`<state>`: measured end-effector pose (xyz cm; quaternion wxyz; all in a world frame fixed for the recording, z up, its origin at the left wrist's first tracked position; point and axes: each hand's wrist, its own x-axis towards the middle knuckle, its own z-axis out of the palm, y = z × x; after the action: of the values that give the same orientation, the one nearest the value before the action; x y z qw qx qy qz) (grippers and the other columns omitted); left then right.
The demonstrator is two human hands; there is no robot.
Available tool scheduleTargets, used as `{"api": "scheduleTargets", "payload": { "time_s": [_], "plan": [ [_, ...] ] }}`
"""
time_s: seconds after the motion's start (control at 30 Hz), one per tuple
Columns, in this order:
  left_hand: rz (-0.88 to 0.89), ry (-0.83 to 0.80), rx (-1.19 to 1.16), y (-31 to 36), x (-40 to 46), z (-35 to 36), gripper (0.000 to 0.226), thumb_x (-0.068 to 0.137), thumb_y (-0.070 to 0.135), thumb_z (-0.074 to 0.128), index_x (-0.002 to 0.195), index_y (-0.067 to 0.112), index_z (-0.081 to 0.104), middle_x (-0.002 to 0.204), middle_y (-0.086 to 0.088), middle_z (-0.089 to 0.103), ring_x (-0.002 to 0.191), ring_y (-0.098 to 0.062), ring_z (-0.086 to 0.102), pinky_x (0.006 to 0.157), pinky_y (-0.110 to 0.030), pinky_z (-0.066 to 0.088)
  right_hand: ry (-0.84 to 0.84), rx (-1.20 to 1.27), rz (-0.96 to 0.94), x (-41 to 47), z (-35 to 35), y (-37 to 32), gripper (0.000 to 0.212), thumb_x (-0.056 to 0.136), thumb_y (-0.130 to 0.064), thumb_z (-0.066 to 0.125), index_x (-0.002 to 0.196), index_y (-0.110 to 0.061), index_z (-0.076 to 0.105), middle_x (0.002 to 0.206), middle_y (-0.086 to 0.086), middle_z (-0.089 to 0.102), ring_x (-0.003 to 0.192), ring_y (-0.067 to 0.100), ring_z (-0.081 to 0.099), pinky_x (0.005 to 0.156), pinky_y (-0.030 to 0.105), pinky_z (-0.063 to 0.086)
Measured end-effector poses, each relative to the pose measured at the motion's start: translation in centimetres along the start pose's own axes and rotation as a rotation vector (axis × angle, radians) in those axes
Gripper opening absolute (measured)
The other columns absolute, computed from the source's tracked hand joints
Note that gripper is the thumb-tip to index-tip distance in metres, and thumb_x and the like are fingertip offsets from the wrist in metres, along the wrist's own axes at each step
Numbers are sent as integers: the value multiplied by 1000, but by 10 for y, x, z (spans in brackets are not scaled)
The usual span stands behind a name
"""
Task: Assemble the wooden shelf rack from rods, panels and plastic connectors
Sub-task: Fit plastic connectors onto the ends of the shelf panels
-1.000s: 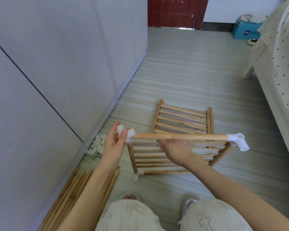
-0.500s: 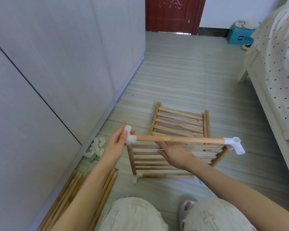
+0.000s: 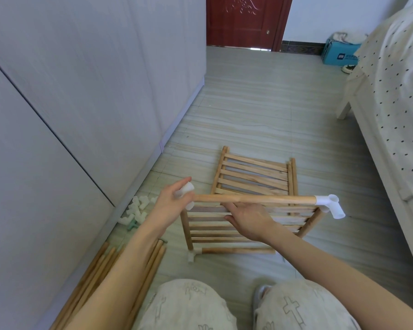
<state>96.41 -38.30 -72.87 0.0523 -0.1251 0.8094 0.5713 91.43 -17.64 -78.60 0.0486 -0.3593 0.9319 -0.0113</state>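
Head view: the left hand [image 3: 171, 202] pinches a white connector [image 3: 187, 190] onto the left end of the rod [image 3: 253, 199], while the right hand [image 3: 248, 216] cups the rod from below, fingers curled around it, above the slatted panel [image 3: 246, 222] on the floor [image 3: 272, 110]. To seat it well, push straight along the rod's axis (no twisting), matching the far connector [image 3: 329, 203] in orientation.

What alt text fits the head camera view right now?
A person's left hand presses a white connector onto a top rod of a half-built wooden rack, right hand steadying it; spare rods lie left.
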Motion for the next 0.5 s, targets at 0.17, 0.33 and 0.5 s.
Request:
{"api": "scheduleTargets", "payload": {
  "time_s": [0.17,0.33,0.5],
  "plan": [
    [23,-111,78,3,6,-6,48,95,13,49,140,25,41,142,3,41,129,-9,35,97,-22,26,-4,10,8,1,0,0,44,101,-37,29,141,-18,28,117,8,61,103,28,58,68,32,40],
    [42,-219,185,4,7,-17,46,97,15,48,139,31,41,129,19,37,120,-1,33,97,-20,27,-25,22,11,0,0,-1,43,100,-37,32,138,-17,31,116,9,61,104,30,58,71,34,43],
    [44,-108,99,2,5,-15,43,94,16,53,134,32,45,128,11,47,119,-7,42,91,-19,35,-54,1,7,0,-4,1,47,100,-39,31,141,-17,27,118,9,61,103,28,58,73,35,45]
  ]
}}
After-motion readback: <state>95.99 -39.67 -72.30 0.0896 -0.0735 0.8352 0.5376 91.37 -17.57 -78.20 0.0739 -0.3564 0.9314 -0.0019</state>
